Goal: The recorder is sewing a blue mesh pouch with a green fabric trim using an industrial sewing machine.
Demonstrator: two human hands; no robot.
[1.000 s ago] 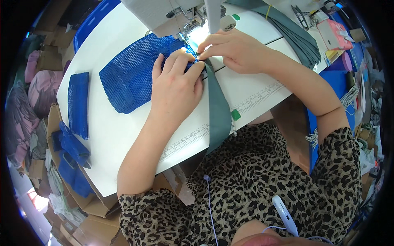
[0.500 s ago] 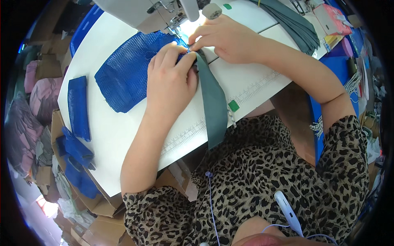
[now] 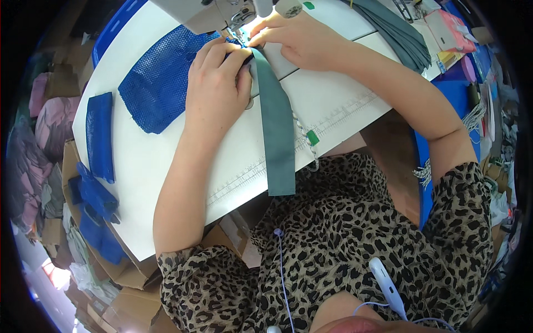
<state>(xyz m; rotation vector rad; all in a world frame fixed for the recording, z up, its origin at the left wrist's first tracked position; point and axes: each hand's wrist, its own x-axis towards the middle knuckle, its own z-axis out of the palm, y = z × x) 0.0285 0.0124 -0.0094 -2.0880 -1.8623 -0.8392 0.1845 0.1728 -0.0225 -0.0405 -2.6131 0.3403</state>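
My left hand lies flat on a blue mesh fabric piece, pressing its right edge down by the sewing machine. A grey-green strap runs from under the machine's needle area down over the table's front edge. My right hand pinches the top of that strap and the mesh edge right at the needle. Both hands touch at the fingertips there.
The white table has a printed ruler along its front. A folded blue mesh strip lies at the left. Several grey straps are stacked at the upper right. Cardboard boxes and blue fabric pieces sit below the left edge.
The view has shifted so the hands and machine sit higher in the picture. The strap hangs further over the front edge; both hands keep their hold at the needle.
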